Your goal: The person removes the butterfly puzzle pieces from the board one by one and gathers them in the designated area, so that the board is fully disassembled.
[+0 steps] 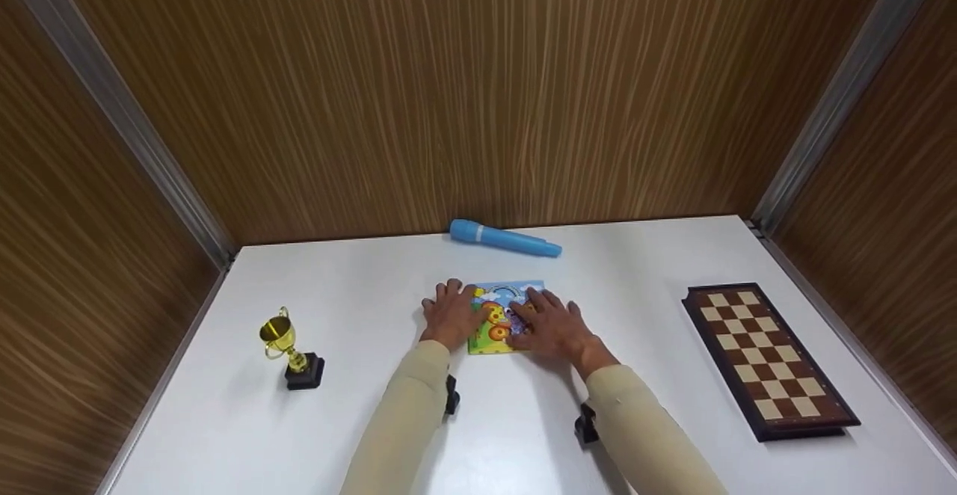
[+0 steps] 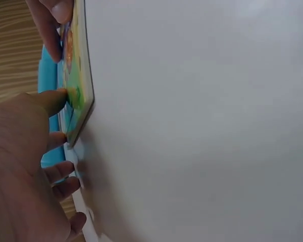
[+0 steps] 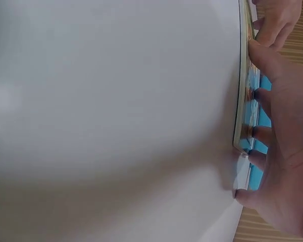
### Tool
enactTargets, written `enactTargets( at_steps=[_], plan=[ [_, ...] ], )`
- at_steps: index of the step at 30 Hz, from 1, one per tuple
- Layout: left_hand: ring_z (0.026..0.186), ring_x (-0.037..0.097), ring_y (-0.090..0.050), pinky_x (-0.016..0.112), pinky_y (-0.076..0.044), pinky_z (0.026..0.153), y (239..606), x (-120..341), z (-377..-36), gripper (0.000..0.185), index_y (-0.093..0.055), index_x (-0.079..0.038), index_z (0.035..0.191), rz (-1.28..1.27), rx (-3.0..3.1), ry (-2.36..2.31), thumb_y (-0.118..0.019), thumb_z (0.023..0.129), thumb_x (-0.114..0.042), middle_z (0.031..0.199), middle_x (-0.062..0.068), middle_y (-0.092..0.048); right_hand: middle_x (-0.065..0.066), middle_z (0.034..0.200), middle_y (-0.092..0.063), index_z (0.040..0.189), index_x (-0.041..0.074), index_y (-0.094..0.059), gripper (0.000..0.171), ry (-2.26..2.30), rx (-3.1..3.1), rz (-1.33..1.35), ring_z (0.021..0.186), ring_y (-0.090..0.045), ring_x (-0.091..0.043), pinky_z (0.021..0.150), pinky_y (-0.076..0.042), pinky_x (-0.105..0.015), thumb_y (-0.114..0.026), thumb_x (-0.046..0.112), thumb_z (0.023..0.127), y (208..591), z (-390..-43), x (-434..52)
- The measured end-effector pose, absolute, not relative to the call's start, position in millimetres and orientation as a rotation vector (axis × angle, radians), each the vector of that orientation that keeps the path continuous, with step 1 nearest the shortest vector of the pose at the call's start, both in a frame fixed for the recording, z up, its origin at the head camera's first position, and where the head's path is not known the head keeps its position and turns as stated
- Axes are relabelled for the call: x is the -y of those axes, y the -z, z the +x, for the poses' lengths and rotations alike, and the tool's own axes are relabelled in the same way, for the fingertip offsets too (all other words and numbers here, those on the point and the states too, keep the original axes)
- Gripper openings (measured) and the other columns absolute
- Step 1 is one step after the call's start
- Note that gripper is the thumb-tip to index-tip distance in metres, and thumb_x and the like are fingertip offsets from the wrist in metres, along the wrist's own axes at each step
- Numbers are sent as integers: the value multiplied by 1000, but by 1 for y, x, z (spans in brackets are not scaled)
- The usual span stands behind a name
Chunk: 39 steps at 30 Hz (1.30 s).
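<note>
The puzzle on the desk is pressed by the flat, open left hand at nine o'clock and right hand at three.

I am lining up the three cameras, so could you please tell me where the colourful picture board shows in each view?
Head: the picture board lies centre, under both hands.
Left wrist: seen edge-on at upper left, beside the left hand.
Right wrist: edge-on at upper right, under the right hand.
Shared landmark: the blue tube beyond it.
</note>
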<state>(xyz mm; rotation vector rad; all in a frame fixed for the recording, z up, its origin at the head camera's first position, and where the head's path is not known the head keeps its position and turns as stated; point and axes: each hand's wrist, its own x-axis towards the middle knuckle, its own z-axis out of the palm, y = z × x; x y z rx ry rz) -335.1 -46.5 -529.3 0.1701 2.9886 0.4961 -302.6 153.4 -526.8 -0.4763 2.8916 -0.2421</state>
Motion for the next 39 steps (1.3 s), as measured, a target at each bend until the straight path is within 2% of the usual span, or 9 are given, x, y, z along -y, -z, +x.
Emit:
enactTargets(
  at_steps=[6, 9, 21, 27, 39],
  plan=[
    [122, 28, -35, 54, -29, 103, 523, 43, -340, 58, -49, -15, 140, 129, -2954, -606, -60, 91, -45, 137, 11, -43, -4, 163, -17, 153, 25, -28, 75, 335, -2864, -498, 150, -13, -32, 118, -16, -55, -49, 61, 91, 526, -305, -150],
    [120, 27, -36, 54, -30, 102, 522, 42, -342, 56, -52, -12, 136, 101, -2947, -608, -63, 89, -42, 133, 10, -45, -4, 163, -18, 153, 22, -28, 74, 360, -2866, -528, 150, -15, -33, 118, -17, -53, -48, 58, 92, 529, -305, -147],
    [117, 27, -39, 51, -33, 99, 523, 41, -349, 54, -57, -8, 128, 60, -2911, -679, -68, 85, -38, 125, 11, -49, -4, 163, -15, 153, 32, -25, 74, 307, -2880, -433, 150, -14, -32, 117, -17, -56, -42, 67, 91, 533, -306, -142],
    [116, 28, -41, 51, -33, 100, 518, 42, -355, 52, -58, -7, 125, 20, -2864, -752, -72, 83, -36, 122, 12, -51, -4, 163, -15, 153, 33, -23, 74, 269, -2885, -425, 150, -14, -33, 117, -17, -56, -41, 68, 91, 527, -306, -140],
    [117, 29, -44, 53, -31, 105, 521, 44, -361, 54, -56, -8, 129, -15, -2785, -816, -71, 85, -36, 124, 12, -54, -5, 162, -18, 153, 32, -25, 72, 203, -2877, -439, 149, -17, -34, 115, -22, -58, -40, 66, 92, 522, -305, -136]
  ],
)
